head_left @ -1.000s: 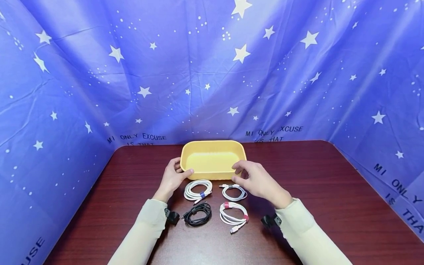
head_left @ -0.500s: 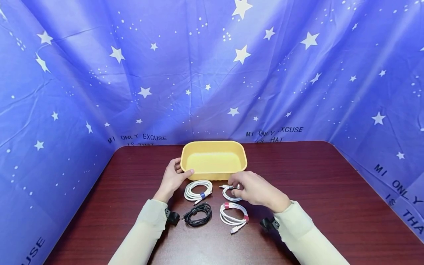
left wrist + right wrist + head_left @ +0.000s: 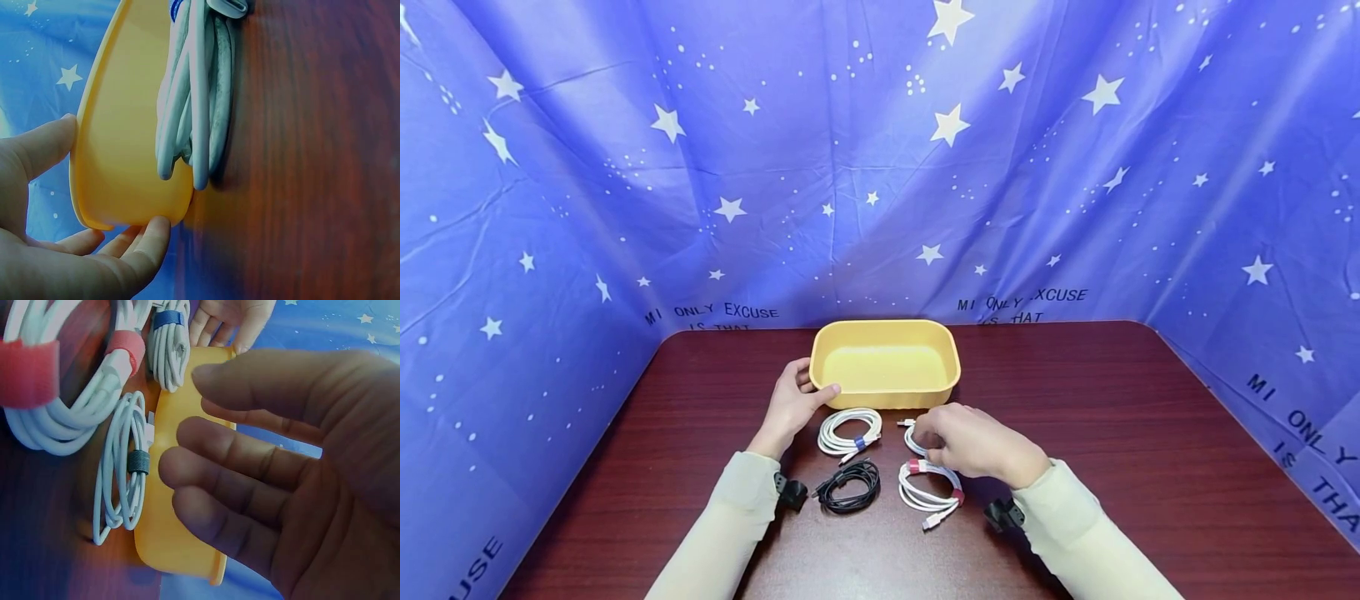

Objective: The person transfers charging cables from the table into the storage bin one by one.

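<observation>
the bin [image 3: 880, 400] is smooth plastic with a soft satin sheen. the table [image 3: 1090, 400] has a dark wood grain, glossy enough to throw back pale glare on its near side. the far left cable [image 3: 199, 94] looks smooth and rubbery — the near left cable [image 3: 850, 503] slightly shiny. the red strap [image 3: 28, 374] on the near right cable [image 3: 56, 434] is matt, fuzzy-looking cloth; the dark strap [image 3: 138, 462] on the far right cable [image 3: 106, 469] looks ribbed. the far backdrop [image 3: 850, 125] — creased cloth.
</observation>
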`<control>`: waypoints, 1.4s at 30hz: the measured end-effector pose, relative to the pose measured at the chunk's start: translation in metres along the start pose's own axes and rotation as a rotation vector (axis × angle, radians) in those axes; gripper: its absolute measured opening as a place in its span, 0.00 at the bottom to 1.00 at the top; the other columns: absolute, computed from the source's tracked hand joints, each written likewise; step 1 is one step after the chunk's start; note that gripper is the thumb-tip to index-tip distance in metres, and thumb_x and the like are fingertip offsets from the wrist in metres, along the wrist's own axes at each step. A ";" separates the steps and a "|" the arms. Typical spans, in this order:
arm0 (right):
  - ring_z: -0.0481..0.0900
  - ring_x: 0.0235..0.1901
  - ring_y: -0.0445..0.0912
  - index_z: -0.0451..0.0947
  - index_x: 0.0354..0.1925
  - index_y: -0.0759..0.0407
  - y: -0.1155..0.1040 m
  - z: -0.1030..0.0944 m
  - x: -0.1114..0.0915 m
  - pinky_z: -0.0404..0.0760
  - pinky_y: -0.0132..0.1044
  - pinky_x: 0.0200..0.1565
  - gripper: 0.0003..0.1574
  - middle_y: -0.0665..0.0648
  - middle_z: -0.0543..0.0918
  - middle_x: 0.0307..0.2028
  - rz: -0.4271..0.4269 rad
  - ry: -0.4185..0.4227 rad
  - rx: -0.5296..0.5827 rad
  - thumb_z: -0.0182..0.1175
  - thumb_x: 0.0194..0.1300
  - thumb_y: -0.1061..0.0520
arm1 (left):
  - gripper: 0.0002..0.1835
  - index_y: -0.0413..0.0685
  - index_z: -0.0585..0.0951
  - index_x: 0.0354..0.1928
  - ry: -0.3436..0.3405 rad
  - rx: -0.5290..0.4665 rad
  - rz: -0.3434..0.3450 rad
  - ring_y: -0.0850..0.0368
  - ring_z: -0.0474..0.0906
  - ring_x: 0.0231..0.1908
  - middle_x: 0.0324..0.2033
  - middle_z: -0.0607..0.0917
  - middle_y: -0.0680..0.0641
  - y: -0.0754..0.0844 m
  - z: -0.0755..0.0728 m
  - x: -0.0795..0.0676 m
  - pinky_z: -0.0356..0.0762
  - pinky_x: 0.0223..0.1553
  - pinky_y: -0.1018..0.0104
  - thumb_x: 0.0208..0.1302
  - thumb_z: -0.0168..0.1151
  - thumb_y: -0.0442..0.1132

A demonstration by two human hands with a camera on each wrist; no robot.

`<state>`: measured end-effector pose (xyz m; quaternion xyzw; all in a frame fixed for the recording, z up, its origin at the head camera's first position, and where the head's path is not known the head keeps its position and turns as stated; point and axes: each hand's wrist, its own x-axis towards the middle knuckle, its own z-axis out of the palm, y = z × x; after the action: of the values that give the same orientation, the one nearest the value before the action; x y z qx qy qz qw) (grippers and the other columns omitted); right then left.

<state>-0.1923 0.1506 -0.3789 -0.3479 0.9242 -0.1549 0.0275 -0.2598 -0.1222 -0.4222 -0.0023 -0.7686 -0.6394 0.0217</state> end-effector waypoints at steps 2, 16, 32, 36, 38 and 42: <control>0.69 0.23 0.36 0.75 0.25 0.44 -0.001 0.002 0.001 0.70 0.34 0.26 0.11 0.38 0.70 0.21 0.002 -0.016 -0.025 0.66 0.52 0.59 | 0.38 0.36 0.65 0.63 0.001 0.001 0.004 0.43 0.77 0.52 0.52 0.78 0.34 0.000 0.000 0.000 0.78 0.46 0.63 0.51 0.71 0.30; 0.64 0.20 0.37 0.70 0.22 0.47 -0.006 0.012 0.002 0.62 0.33 0.20 0.16 0.43 0.66 0.19 -0.025 -0.025 -0.094 0.69 0.51 0.58 | 0.37 0.34 0.64 0.64 -0.011 -0.025 0.000 0.41 0.76 0.53 0.54 0.76 0.32 0.001 0.000 -0.002 0.78 0.45 0.65 0.53 0.71 0.30; 0.69 0.25 0.36 0.77 0.26 0.46 -0.005 0.019 0.001 0.70 0.32 0.25 0.10 0.42 0.74 0.25 -0.063 -0.012 -0.105 0.68 0.49 0.61 | 0.37 0.36 0.64 0.64 -0.002 -0.016 -0.004 0.44 0.78 0.51 0.53 0.77 0.34 0.000 0.001 -0.001 0.78 0.44 0.65 0.52 0.71 0.30; 0.68 0.23 0.36 0.77 0.24 0.45 -0.005 0.020 0.001 0.68 0.32 0.23 0.11 0.43 0.73 0.23 -0.058 -0.016 -0.117 0.67 0.50 0.61 | 0.37 0.35 0.64 0.64 -0.006 -0.021 -0.001 0.42 0.77 0.52 0.53 0.77 0.33 0.001 0.001 -0.002 0.78 0.44 0.66 0.53 0.71 0.30; 0.68 0.22 0.36 0.76 0.23 0.45 -0.005 0.021 0.001 0.68 0.32 0.23 0.12 0.42 0.73 0.23 -0.055 -0.019 -0.114 0.67 0.50 0.62 | 0.37 0.35 0.64 0.64 -0.005 -0.021 -0.002 0.42 0.77 0.52 0.53 0.77 0.33 0.002 0.001 -0.002 0.78 0.44 0.66 0.53 0.71 0.30; 0.68 0.22 0.37 0.76 0.23 0.45 -0.005 0.022 0.001 0.69 0.33 0.23 0.13 0.42 0.73 0.23 -0.054 -0.022 -0.118 0.65 0.49 0.63 | 0.37 0.36 0.64 0.64 -0.004 -0.018 -0.003 0.42 0.77 0.52 0.53 0.77 0.33 0.002 0.001 -0.002 0.78 0.45 0.66 0.53 0.71 0.30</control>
<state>-0.1862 0.1408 -0.3977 -0.3754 0.9217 -0.0971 0.0128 -0.2578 -0.1210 -0.4204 -0.0026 -0.7628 -0.6463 0.0189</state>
